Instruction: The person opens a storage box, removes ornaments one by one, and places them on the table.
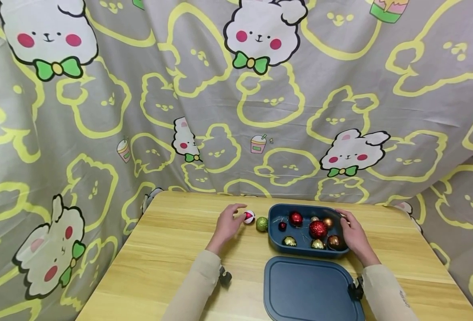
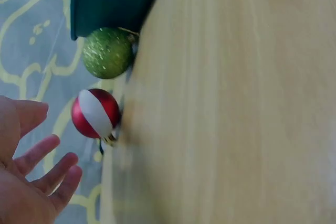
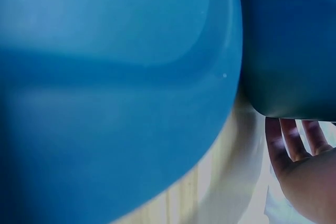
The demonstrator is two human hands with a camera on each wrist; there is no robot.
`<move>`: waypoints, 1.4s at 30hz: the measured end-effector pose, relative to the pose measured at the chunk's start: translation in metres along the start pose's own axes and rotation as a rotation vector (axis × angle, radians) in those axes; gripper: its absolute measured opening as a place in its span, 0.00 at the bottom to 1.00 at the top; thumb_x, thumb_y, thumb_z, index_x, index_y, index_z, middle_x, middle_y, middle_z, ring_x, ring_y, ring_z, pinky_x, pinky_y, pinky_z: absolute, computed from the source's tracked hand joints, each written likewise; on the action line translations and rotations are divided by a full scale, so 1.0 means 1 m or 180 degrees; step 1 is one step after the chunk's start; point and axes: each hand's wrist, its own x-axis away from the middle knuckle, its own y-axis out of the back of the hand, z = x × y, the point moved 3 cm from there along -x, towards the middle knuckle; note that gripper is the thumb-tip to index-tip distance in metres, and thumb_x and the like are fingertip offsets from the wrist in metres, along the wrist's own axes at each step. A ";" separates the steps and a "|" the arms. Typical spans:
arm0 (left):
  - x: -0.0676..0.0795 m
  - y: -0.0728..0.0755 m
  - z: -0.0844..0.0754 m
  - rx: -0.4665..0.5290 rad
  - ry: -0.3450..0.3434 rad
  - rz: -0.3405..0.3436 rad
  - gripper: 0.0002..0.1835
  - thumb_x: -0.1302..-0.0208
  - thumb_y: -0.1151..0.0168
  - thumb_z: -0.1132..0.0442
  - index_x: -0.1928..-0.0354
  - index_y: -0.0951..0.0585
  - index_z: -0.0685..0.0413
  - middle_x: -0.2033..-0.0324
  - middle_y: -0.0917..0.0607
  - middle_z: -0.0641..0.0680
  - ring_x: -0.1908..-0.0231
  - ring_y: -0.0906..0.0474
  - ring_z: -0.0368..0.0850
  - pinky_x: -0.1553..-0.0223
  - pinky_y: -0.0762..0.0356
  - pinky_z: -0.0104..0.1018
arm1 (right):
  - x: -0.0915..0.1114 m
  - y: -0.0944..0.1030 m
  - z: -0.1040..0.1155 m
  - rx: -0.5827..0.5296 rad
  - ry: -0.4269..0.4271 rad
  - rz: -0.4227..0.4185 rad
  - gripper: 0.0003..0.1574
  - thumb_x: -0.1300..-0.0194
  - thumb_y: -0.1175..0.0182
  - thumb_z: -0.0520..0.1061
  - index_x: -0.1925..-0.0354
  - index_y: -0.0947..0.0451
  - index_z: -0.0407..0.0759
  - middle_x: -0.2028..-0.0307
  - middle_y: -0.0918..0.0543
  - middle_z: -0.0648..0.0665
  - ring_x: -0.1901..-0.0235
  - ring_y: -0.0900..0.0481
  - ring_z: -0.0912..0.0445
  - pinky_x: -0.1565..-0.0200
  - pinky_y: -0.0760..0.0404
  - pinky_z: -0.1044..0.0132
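My left hand (image 1: 228, 223) is beside a red and white Christmas bauble (image 1: 249, 217), thumb and fingers spread. In the left wrist view a gap shows between those fingers (image 2: 51, 174) and the bauble (image 2: 96, 113). A glittery green bauble (image 1: 262, 224) sits between it and a dark blue box (image 1: 272, 242). My right hand (image 1: 354, 232) rests at the box's right end, its straight fingers (image 3: 292, 136) touching the outer wall in the right wrist view; its thumb is hidden there. Inside the box lie several red, gold and copper baubles, among them a large glittery red one (image 1: 318, 229).
A dark blue lid (image 1: 310, 287) lies flat on the wooden table (image 1: 148, 267), just in front of the box. Behind the table hangs a grey curtain (image 1: 220, 107) with cartoon animals. Each wrist carries a small black camera mount.
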 end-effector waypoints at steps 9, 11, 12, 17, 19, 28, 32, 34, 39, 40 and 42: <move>0.001 -0.008 -0.036 -0.0211 -0.0466 0.0064 0.20 0.28 0.35 0.61 0.36 0.18 0.49 0.38 0.17 0.55 0.35 0.24 0.57 0.33 0.26 0.56 | 0.000 0.000 -0.001 -0.0006 -0.0030 0.0031 0.32 0.14 0.70 0.50 0.22 0.43 0.37 0.32 0.36 0.23 0.34 0.36 0.29 0.38 0.32 0.36; 0.002 -0.012 -0.043 -0.0194 -0.0552 0.0151 0.19 0.27 0.35 0.61 0.36 0.18 0.48 0.38 0.18 0.55 0.35 0.24 0.56 0.35 0.25 0.55 | 0.000 0.000 -0.001 -0.0001 -0.0022 0.0017 0.32 0.14 0.70 0.50 0.22 0.43 0.37 0.32 0.35 0.22 0.35 0.35 0.29 0.38 0.32 0.36; 0.002 -0.015 -0.047 -0.0181 -0.0599 0.0204 0.20 0.27 0.36 0.61 0.35 0.19 0.48 0.38 0.18 0.54 0.36 0.24 0.56 0.35 0.25 0.55 | 0.000 0.000 -0.001 -0.0002 -0.0017 0.0011 0.32 0.14 0.70 0.50 0.22 0.43 0.37 0.32 0.35 0.22 0.35 0.35 0.29 0.38 0.32 0.36; 0.005 -0.032 -0.062 -0.0082 -0.0834 0.0492 0.21 0.25 0.37 0.61 0.33 0.20 0.50 0.36 0.18 0.54 0.37 0.23 0.54 0.38 0.21 0.52 | 0.000 0.001 -0.002 -0.0002 -0.0014 -0.0011 0.32 0.14 0.70 0.49 0.22 0.43 0.37 0.32 0.36 0.23 0.35 0.35 0.29 0.39 0.32 0.36; 0.008 -0.039 -0.067 -0.0040 -0.0878 0.0595 0.21 0.25 0.37 0.60 0.33 0.21 0.50 0.36 0.19 0.54 0.38 0.22 0.54 0.38 0.20 0.50 | 0.001 0.001 -0.001 0.0000 -0.0017 -0.0013 0.32 0.14 0.69 0.49 0.22 0.43 0.37 0.33 0.36 0.23 0.35 0.35 0.29 0.40 0.32 0.36; 0.020 -0.066 -0.081 -0.0024 -0.1136 0.0975 0.20 0.24 0.38 0.58 0.33 0.21 0.48 0.37 0.19 0.52 0.41 0.19 0.54 0.40 0.18 0.41 | -0.001 0.001 -0.001 -0.0004 -0.0024 -0.0024 0.32 0.13 0.69 0.50 0.22 0.42 0.37 0.32 0.35 0.22 0.35 0.34 0.29 0.40 0.30 0.39; 0.023 -0.073 -0.086 -0.0261 -0.1274 0.1181 0.21 0.24 0.38 0.56 0.32 0.22 0.47 0.37 0.19 0.52 0.44 0.17 0.52 0.44 0.18 0.34 | 0.000 0.001 -0.001 0.0011 -0.0015 -0.0055 0.32 0.14 0.69 0.50 0.23 0.41 0.37 0.33 0.34 0.22 0.36 0.33 0.29 0.41 0.30 0.40; 0.023 -0.075 -0.088 -0.0399 -0.1303 0.1329 0.22 0.23 0.39 0.56 0.31 0.23 0.45 0.37 0.19 0.53 0.44 0.17 0.50 0.45 0.18 0.31 | 0.001 0.001 0.000 0.0017 -0.0017 -0.0048 0.32 0.14 0.69 0.50 0.22 0.42 0.37 0.33 0.34 0.22 0.36 0.34 0.29 0.41 0.30 0.39; 0.023 -0.079 -0.091 -0.0760 -0.1329 0.1644 0.23 0.24 0.38 0.54 0.30 0.23 0.44 0.37 0.19 0.52 0.45 0.17 0.43 0.46 0.19 0.30 | 0.001 0.001 0.000 0.0013 -0.0043 -0.0016 0.32 0.13 0.69 0.50 0.22 0.42 0.38 0.32 0.35 0.23 0.34 0.35 0.29 0.39 0.31 0.37; 0.022 -0.080 -0.091 -0.0840 -0.1333 0.1681 0.23 0.24 0.38 0.53 0.30 0.23 0.44 0.37 0.18 0.51 0.45 0.17 0.41 0.46 0.19 0.30 | 0.001 0.000 0.000 0.0013 -0.0048 -0.0013 0.32 0.13 0.70 0.50 0.22 0.42 0.38 0.32 0.36 0.23 0.34 0.36 0.29 0.39 0.32 0.36; 0.021 -0.082 -0.092 -0.1003 -0.1358 0.1734 0.23 0.23 0.39 0.52 0.30 0.23 0.43 0.37 0.18 0.49 0.46 0.17 0.38 0.46 0.19 0.30 | 0.000 0.000 0.000 0.0015 -0.0057 -0.0001 0.32 0.13 0.70 0.50 0.22 0.43 0.38 0.31 0.36 0.23 0.33 0.36 0.29 0.38 0.32 0.36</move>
